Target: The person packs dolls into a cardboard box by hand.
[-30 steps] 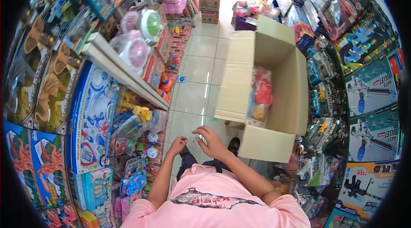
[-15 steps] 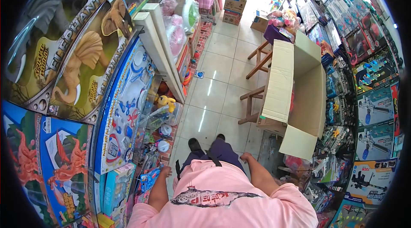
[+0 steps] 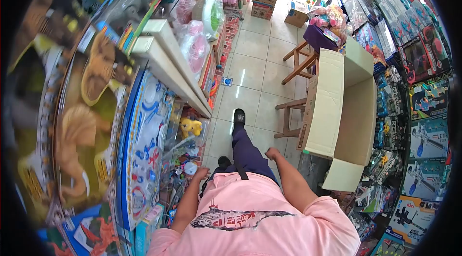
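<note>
My left hand (image 3: 202, 173) hangs low beside my body, near the toys at the foot of the left shelf. Its fingers look loosely apart and nothing shows in them. My right hand (image 3: 272, 153) swings in front of my right hip with the fingers curled in, and no object is visible there. To its right stands a large open cardboard box (image 3: 328, 107), flaps spread, apart from the hand. One black shoe (image 3: 239, 115) is forward on the tiled floor (image 3: 248, 80).
Boxed toys line the left side, including an elephant toy box (image 3: 79, 145) and a blue playset box (image 3: 147, 145). A wooden stool (image 3: 301, 61) stands beyond the cardboard box. Stacked cartons (image 3: 263, 0) sit farther down the aisle. Packaged toys (image 3: 423, 131) cover the right side.
One leg has stepped forward along the aisle. Both hands have risen a little in view, and the left shelf has come closer and blurred. The cardboard box appears shifted to the right.
</note>
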